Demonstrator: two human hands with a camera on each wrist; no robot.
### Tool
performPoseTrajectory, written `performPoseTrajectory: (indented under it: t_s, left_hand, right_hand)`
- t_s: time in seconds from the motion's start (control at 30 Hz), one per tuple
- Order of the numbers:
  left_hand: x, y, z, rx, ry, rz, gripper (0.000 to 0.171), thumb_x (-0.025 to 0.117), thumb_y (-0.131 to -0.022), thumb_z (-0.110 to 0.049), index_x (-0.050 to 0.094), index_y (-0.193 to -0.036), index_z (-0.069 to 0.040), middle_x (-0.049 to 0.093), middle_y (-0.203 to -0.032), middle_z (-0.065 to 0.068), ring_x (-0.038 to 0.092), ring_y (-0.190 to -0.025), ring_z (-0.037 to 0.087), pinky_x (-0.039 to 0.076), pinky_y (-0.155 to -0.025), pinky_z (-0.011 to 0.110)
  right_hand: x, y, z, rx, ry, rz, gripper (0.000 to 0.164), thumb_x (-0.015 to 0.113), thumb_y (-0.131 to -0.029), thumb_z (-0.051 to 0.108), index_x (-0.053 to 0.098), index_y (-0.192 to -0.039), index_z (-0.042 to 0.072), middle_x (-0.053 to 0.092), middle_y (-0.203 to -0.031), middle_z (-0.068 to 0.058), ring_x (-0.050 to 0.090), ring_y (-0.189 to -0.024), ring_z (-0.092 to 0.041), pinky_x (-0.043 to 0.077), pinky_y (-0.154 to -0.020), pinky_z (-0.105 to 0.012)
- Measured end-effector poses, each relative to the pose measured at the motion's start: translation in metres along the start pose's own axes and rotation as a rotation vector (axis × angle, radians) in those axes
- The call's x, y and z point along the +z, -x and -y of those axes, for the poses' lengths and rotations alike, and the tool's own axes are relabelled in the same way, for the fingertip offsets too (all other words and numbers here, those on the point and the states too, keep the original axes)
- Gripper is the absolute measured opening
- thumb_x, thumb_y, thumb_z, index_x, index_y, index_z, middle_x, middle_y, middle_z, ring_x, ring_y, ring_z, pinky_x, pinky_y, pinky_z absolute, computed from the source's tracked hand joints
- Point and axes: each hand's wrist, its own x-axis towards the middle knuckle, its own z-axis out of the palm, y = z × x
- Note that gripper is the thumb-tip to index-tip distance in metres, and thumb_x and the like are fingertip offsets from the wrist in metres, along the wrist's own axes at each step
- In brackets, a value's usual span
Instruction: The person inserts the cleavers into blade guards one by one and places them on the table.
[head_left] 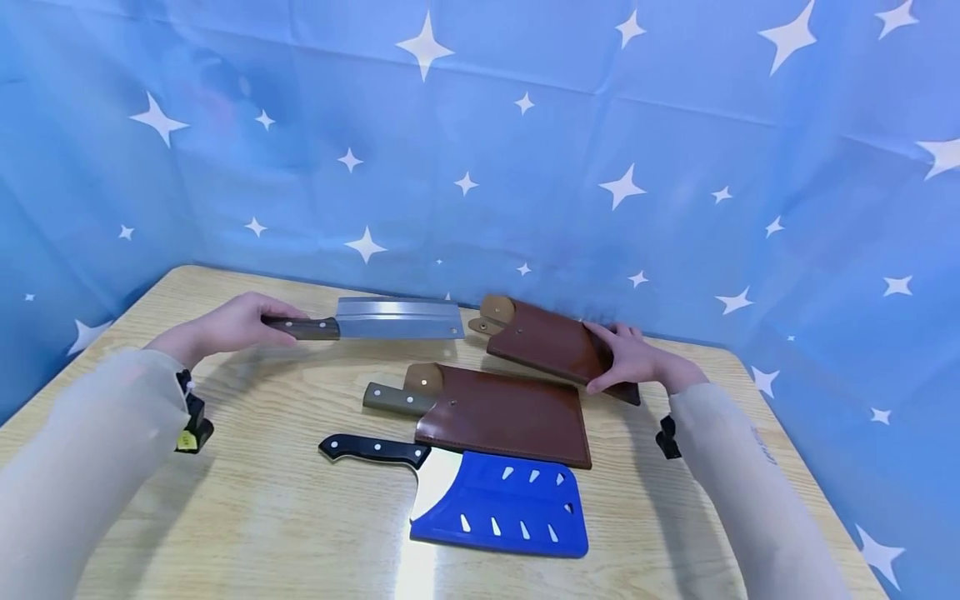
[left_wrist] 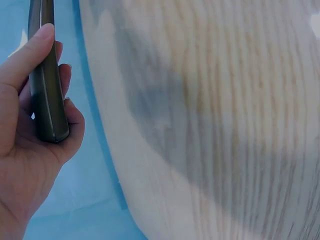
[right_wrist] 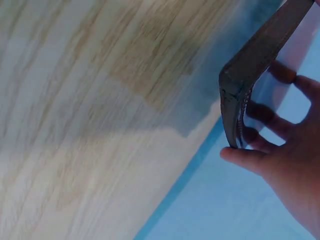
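My left hand (head_left: 251, 323) grips the dark wooden handle (left_wrist: 49, 100) of a cleaver (head_left: 401, 319), its bare blade pointing right toward a brown leather sheath (head_left: 551, 340). That sheath is held at its far right end by my right hand (head_left: 633, 360), thumb on the near side and fingers behind. In the right wrist view the sheath's edge (right_wrist: 250, 70) lies between thumb and fingers. The sheath's open end, with a tan strap tab (head_left: 487, 325), faces the blade tip, a small gap apart.
Nearer on the wooden table (head_left: 262, 500) lies a second brown sheath (head_left: 510, 417) with an olive-handled knife (head_left: 397, 399) in it. In front of that is a black-handled cleaver (head_left: 375, 448) in a blue slotted cover (head_left: 502, 508). A blue starry curtain (head_left: 480, 217) hangs behind the table.
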Motion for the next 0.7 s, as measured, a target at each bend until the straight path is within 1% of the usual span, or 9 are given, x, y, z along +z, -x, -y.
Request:
performPoseTrajectory:
  t_s: [0.13,0.33,0.43,0.6,0.7]
  left_hand:
    - [-0.003,-0.005,-0.007,0.002,0.013,0.023,0.041,0.069,-0.083,-0.01,0.061,-0.122,0.001,0.064,-0.116,0.021,0.061,-0.087,0.013,0.048,-0.075,0.028]
    - [-0.007,-0.01,-0.02,0.019,0.011,0.024,0.042,0.069,-0.084,-0.013,0.06,-0.122,0.0,0.064,-0.115,0.019,0.06,-0.087,0.013,0.047,-0.076,0.029]
    - [-0.008,-0.009,-0.023,0.017,0.009,0.018,0.042,0.069,-0.084,-0.015,0.06,-0.122,0.0,0.064,-0.115,0.02,0.06,-0.087,0.012,0.047,-0.076,0.029]
    - [-0.008,-0.005,-0.023,0.01,0.008,0.021,0.043,0.07,-0.083,-0.016,0.061,-0.122,-0.001,0.065,-0.114,0.018,0.059,-0.086,0.012,0.047,-0.076,0.028]
    - [-0.008,-0.004,-0.024,0.024,0.002,0.02,0.043,0.07,-0.083,-0.017,0.061,-0.122,-0.001,0.065,-0.114,0.017,0.059,-0.086,0.013,0.046,-0.076,0.03]
  right_hand:
    - [-0.002,0.01,0.002,0.014,0.002,-0.001,0.112,0.077,-0.068,0.049,0.012,-0.151,0.01,0.014,-0.144,-0.032,0.015,-0.126,-0.048,0.025,-0.095,-0.07]
    - [-0.004,0.018,0.008,0.003,0.02,-0.026,0.11,0.077,-0.069,0.047,0.014,-0.15,0.009,0.018,-0.142,-0.03,0.018,-0.124,-0.045,0.028,-0.094,-0.067]
    - [-0.004,0.016,0.015,-0.011,0.017,-0.031,0.112,0.077,-0.068,0.05,0.014,-0.15,0.009,0.02,-0.142,-0.029,0.019,-0.123,-0.043,0.03,-0.094,-0.066]
    - [-0.004,0.014,0.026,-0.029,0.016,-0.022,0.113,0.077,-0.067,0.052,0.013,-0.151,0.011,0.022,-0.14,-0.026,0.02,-0.121,-0.04,0.032,-0.094,-0.063]
    - [-0.005,0.015,0.031,-0.032,0.028,-0.024,0.113,0.078,-0.067,0.051,0.013,-0.151,0.011,0.023,-0.139,-0.025,0.02,-0.12,-0.039,0.032,-0.094,-0.063]
